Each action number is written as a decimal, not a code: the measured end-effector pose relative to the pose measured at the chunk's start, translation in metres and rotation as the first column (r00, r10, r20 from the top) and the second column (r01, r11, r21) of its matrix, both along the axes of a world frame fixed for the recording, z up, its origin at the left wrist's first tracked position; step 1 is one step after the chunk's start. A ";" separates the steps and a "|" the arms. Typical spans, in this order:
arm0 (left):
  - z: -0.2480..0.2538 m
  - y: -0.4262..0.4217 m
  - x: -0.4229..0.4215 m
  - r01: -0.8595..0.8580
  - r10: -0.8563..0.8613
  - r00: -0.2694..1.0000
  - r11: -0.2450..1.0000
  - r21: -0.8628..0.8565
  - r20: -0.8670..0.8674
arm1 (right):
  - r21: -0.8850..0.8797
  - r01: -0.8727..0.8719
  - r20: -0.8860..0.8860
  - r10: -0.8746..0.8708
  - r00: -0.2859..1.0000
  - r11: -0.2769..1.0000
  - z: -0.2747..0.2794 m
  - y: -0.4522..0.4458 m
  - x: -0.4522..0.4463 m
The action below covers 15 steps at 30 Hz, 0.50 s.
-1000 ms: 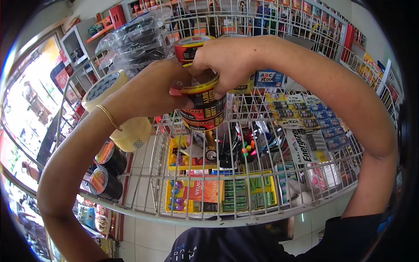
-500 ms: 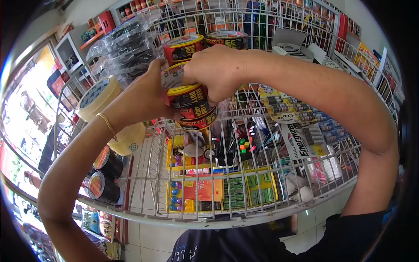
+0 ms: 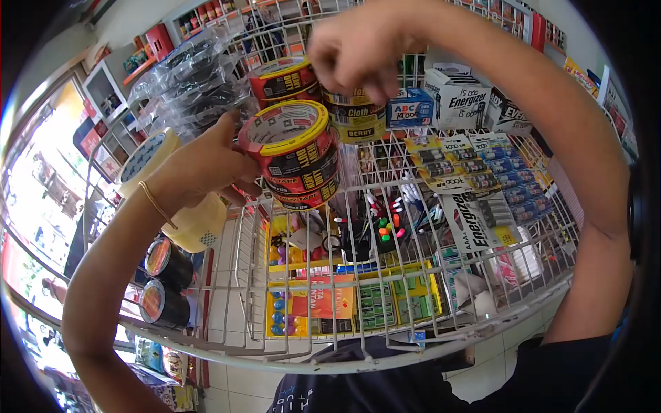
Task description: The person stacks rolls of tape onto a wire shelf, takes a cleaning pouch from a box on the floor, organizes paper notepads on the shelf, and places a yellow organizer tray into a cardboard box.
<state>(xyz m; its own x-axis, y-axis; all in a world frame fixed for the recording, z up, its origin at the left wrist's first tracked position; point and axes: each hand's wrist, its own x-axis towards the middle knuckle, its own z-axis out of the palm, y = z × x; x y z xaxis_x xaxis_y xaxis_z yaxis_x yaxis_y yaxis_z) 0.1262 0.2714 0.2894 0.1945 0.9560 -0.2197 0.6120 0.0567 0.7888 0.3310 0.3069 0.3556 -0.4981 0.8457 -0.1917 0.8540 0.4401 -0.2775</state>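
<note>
A stack of red, black and yellow tape rolls (image 3: 296, 155) stands on the wire rack. My left hand (image 3: 217, 162) is beside the stack's left side, thumb up, fingers apart, holding nothing. Above a stack of cloth tape rolls (image 3: 357, 120), my right hand (image 3: 358, 55) hangs with its fingers curled downward; whatever is between them, if anything, is hidden. Another red tape stack (image 3: 282, 79) stands just behind the front one. Left of my left hand are large clear tape rolls (image 3: 193, 224).
Plastic-wrapped black items (image 3: 193, 89) are piled at the back left. Battery boxes (image 3: 458, 100) stand at the back right, with battery packs (image 3: 461, 165) in front. Below the wire rack (image 3: 337, 361) lie pens, yellow trays (image 3: 420, 292) and black rolls (image 3: 165, 303).
My right hand has left the front tape stack and moved up and right. My left hand has drawn slightly left, off the stack. The front stack's top roll now lies level.
</note>
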 end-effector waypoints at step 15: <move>-0.013 0.008 -0.001 0.029 0.012 0.965 0.988 -0.154 0.260 | -0.485 -0.154 -0.430 -0.081 0.899 0.861 -0.112 0.045 0.020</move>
<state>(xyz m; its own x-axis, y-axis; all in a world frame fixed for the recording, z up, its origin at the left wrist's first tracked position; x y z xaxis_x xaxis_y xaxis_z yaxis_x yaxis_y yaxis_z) 0.1256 0.2790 0.2767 0.2725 0.9122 -0.3062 0.3882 0.1869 0.9024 0.3509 0.3518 0.2434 -0.6566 0.6720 -0.3424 0.5866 0.1696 -0.7919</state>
